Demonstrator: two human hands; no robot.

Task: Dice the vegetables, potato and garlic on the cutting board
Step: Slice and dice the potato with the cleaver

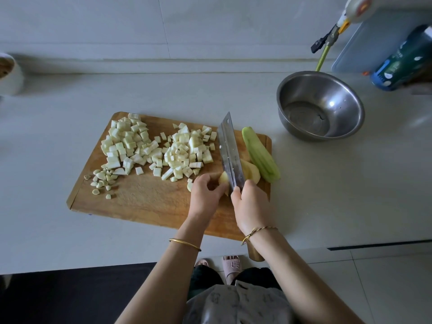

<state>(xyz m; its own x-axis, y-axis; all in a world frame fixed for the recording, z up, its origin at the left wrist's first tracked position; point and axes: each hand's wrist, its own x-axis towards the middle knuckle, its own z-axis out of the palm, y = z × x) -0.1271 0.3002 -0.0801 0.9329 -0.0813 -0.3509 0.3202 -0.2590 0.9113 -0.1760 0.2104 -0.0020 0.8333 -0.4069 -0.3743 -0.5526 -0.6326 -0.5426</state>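
Head view: right hand [251, 206] around cleaver [230, 150], left hand [205, 192] curled on potato [253, 171], peeled green vegetable [260, 155] alongside, steel bowl [339, 94] beyond.

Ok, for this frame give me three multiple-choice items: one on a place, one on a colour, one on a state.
1. Where on the cutting board does the peeled green vegetable lie?
A. its left end
B. its right end, right of the cleaver
C. its middle

2. What colour are the diced cubes?
A. orange
B. dark purple
C. whitish

3. What is the right hand doing?
A. lying flat
B. gripping the cleaver
C. hanging idle

Answers:
1 B, it lies along the right end, beyond the blade.
2 C, both piles are pale.
3 B, its fingers curl round the cleaver while the left hand holds the potato.
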